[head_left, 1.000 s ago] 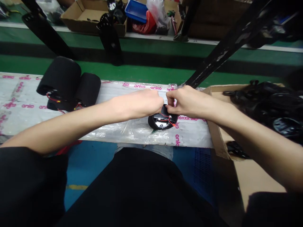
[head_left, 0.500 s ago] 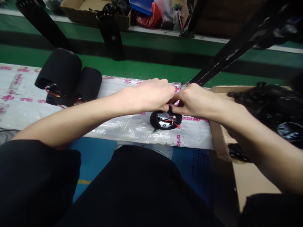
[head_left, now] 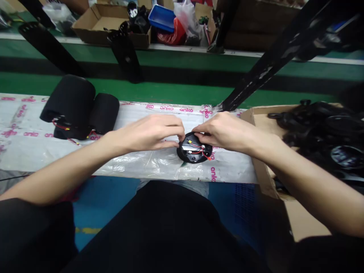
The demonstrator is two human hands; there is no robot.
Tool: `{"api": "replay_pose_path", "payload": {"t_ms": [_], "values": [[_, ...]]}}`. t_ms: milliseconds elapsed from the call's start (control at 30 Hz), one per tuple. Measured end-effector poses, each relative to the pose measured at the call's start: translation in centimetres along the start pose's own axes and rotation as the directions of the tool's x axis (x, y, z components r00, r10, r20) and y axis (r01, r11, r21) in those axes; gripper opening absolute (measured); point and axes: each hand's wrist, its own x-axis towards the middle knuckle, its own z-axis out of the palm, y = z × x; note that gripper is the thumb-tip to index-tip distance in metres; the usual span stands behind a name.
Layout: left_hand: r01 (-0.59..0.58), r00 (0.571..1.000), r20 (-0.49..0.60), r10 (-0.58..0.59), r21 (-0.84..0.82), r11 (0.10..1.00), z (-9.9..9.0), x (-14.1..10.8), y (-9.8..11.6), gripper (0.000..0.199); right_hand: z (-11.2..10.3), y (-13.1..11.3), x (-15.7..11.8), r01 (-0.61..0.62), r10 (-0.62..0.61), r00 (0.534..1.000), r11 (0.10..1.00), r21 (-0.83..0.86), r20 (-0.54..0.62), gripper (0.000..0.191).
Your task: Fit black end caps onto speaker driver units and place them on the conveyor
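Note:
On the wrapped bench surface sits a round black housing (head_left: 188, 156), its open face showing red and black wires, small connectors and a shiny silver part. My left hand (head_left: 159, 132) is at its left rim, the thumb and curved fingers apart with a gap between them; contact with the rim is hard to make out. From the right, my right hand (head_left: 224, 131) pinches the housing's upper rim between thumb and fingers. One yellow connector (head_left: 190, 141) stands up inside the housing, just below the right fingertips.
Several black cylindrical housings (head_left: 69, 102) with wires lie on the bench (head_left: 25, 155) at left. A cardboard box (head_left: 257, 151) of black parts stands at right. A black metal post (head_left: 250, 83) rises behind. The back shelf holds a carton (head_left: 88, 22) and a blue tray (head_left: 161, 18).
My hands were close together over the housing's top; the left has moved away to its left rim. The housing's open face and a yellow connector now show more. The view has shifted slightly.

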Motion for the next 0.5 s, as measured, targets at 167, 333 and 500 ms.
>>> {"api": "replay_pose_path", "payload": {"t_ms": [167,333,500], "values": [[-0.089,0.996,0.03,0.088,0.023,0.996,0.5,-0.1,-0.2,0.03,-0.1,0.3,0.8,0.04,-0.04,0.999,0.999,0.007,0.028,0.023],[-0.097,0.992,0.077,0.099,-0.032,0.995,0.0,0.4,0.3,0.036,0.1,0.1,0.3,0.015,-0.015,1.0,0.999,0.028,-0.006,0.028],[-0.128,0.974,0.182,0.137,-0.062,0.99,-0.5,1.1,0.1,0.044,0.0,-0.2,0.1,0.013,-0.014,1.0,1.0,0.01,0.02,0.031]]}}
